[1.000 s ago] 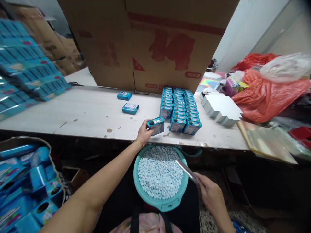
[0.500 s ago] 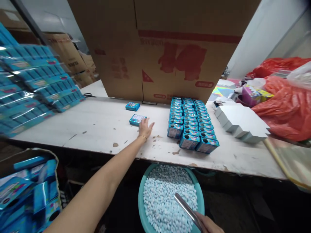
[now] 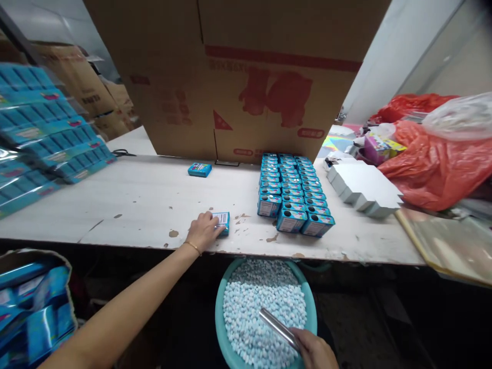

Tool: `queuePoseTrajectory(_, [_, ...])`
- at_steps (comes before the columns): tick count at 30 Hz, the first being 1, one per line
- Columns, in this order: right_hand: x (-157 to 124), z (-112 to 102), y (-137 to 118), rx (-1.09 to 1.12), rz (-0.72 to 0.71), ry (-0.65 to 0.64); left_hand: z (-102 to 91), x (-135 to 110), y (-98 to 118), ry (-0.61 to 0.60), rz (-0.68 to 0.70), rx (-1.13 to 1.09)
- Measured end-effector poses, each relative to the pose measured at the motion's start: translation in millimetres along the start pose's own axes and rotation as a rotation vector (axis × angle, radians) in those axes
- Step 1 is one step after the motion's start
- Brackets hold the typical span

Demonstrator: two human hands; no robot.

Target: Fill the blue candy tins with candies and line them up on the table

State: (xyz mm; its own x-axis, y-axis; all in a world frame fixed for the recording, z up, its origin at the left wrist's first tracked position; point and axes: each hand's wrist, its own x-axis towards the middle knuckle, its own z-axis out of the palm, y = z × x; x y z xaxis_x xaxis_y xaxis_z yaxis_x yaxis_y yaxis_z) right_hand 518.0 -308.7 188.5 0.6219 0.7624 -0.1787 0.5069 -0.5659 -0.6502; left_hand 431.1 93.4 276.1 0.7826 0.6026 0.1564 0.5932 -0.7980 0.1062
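Note:
My left hand (image 3: 203, 231) grips a small blue box (image 3: 222, 222) lying flat near the front edge of the white table (image 3: 134, 200). My right hand (image 3: 313, 349) holds a shiny metal scoop (image 3: 277, 325) over a teal basin (image 3: 226, 328) full of pale blue and white pellets, below the table edge. To the right of the left hand stand three tight rows of upright blue boxes (image 3: 290, 195). Another flat blue box (image 3: 199, 169) lies farther back.
A large brown carton (image 3: 238, 77) stands at the back of the table. Stacked wrapped blue packs (image 3: 42, 128) lie at left, a bag of blue boxes (image 3: 31, 307) at lower left. Folded white boxes (image 3: 361, 187) and red plastic bags (image 3: 434, 159) sit at right.
My left hand set an upright box at the rows, reached to the flat box farther back, then drew it toward the front edge. The scoop stayed over the basin.

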Motion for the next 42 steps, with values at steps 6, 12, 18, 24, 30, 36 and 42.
queuePoseTrajectory(6, [-11.5, -11.3, -17.4, -0.166, 0.060, -0.061, -18.0, 11.8, -14.0, -0.154, -0.064, 0.018])
queuePoseTrajectory(12, [-34.5, -3.3, -21.0, -0.237, 0.047, -0.037, -19.6, 55.0, -14.9, -0.404, -0.126, -0.093])
queuePoseTrajectory(18, [-41.2, 0.9, -13.2, -0.355, 0.083, -0.087, -12.6, 11.8, -5.3, -0.447, 0.052, -0.214])
queuePoseTrajectory(24, [-23.5, -24.2, 1.6, -0.617, 0.041, -0.117, -8.0, -95.8, 11.1, -0.204, -0.111, -0.562])
queuePoseTrajectory(30, [10.2, 7.1, -8.7, -0.603, -0.014, -0.096, 27.0, -219.6, 41.2, -0.107, -0.515, -1.210])
queuePoseTrajectory(36, [39.1, 53.6, -21.5, -0.424, -0.068, -0.061, 53.8, -246.4, 62.3, -0.035, -0.565, -1.271])
queuePoseTrajectory(42, [33.9, 39.7, 2.0, -0.169, -0.079, -0.029, 62.5, -232.4, 68.2, -0.032, -0.466, -1.189])
